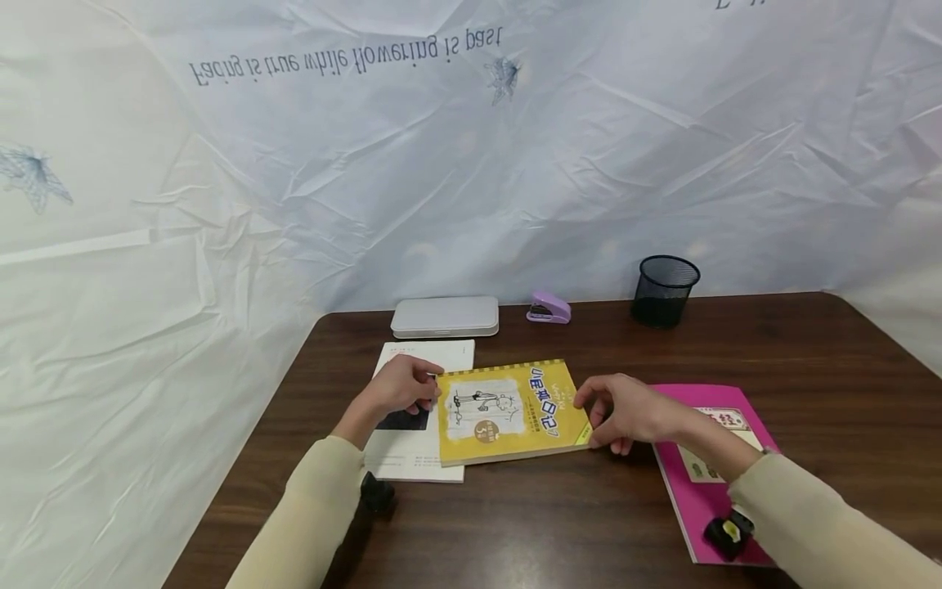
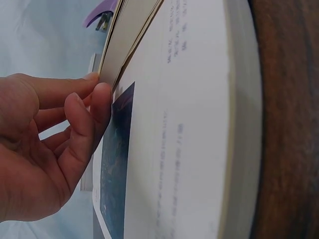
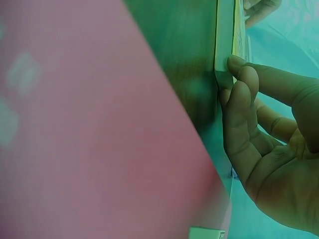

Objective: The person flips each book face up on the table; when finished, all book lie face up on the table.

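Note:
A yellow paperback book (image 1: 545, 393) lies sideways between my two hands, its cover facing up. My left hand (image 1: 401, 386) pinches its left end between thumb and fingers, as the left wrist view also shows at the page edges (image 2: 127, 37). At the other end my right hand (image 1: 625, 409) grips the lower right corner; in the right wrist view the thumb and fingers close on the book's corner (image 3: 225, 55). The yellow book's left part overlaps a white book (image 1: 419, 458) below it. A pink book (image 1: 684, 499) lies under my right forearm.
Along the back edge of the brown table (image 1: 515, 532) sit a white case (image 1: 445, 317), a purple stapler (image 1: 549, 308) and a black mesh pen cup (image 1: 665, 292). A white printed sheet (image 1: 471, 164) hangs behind the table.

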A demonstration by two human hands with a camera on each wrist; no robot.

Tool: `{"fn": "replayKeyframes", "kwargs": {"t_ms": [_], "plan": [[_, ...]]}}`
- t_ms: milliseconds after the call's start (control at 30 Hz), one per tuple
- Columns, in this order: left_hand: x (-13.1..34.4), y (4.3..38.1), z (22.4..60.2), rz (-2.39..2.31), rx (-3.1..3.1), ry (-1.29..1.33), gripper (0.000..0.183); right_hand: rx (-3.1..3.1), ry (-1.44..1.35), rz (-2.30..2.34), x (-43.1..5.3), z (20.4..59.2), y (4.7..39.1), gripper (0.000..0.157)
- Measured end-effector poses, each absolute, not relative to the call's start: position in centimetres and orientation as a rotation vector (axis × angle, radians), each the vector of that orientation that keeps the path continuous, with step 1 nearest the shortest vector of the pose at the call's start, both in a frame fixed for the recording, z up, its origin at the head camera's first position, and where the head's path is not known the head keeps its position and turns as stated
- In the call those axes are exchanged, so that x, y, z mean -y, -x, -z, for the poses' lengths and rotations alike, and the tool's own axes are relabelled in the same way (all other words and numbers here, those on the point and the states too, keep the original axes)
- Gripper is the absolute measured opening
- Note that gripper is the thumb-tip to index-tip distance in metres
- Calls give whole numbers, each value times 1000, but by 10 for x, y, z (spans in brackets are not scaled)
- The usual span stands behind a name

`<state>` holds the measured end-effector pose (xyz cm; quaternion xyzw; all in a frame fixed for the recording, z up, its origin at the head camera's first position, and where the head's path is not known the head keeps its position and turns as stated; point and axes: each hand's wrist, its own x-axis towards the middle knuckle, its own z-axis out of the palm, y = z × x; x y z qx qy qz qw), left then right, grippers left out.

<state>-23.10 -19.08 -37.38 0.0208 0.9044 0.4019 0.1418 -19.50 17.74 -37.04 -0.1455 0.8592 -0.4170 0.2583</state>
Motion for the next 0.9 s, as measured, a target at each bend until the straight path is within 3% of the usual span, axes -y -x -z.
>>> {"fn": "replayKeyframes", "kwargs": {"t_ms": [467, 900], "plan": [[196, 221, 373, -1166, -2587, -32, 40, -2344, 403, 1131, -183, 370, 205, 53], [203, 206, 375, -1247, -2552, -31, 38, -2367, 400, 1139, -188, 371, 217, 47]]}}
